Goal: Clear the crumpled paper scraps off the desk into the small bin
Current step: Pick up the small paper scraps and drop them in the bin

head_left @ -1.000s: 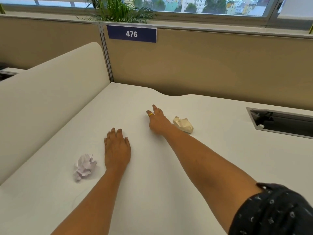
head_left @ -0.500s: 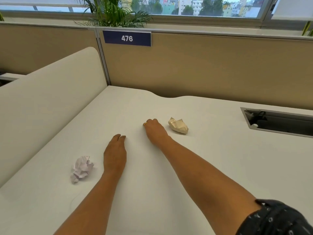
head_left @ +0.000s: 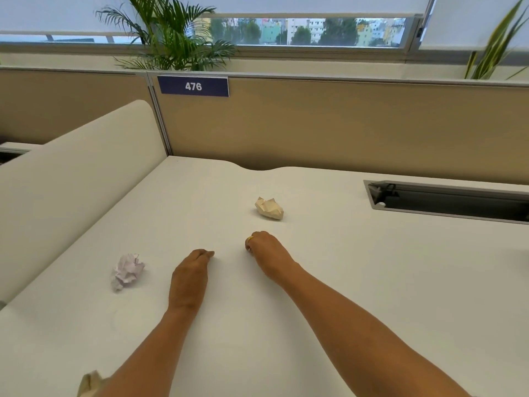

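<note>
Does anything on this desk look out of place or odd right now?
Two crumpled scraps lie loose on the desk: a white scrap left of the left hand, a cream scrap beyond the right hand. Both hands rest with curled fingers, touching neither. No bin is in view.

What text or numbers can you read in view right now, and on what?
"476": white digits on the dark blue plate at the top of the tan partition.
No other text in view; the pale scrap and the beige scrap show no legible writing.
</note>
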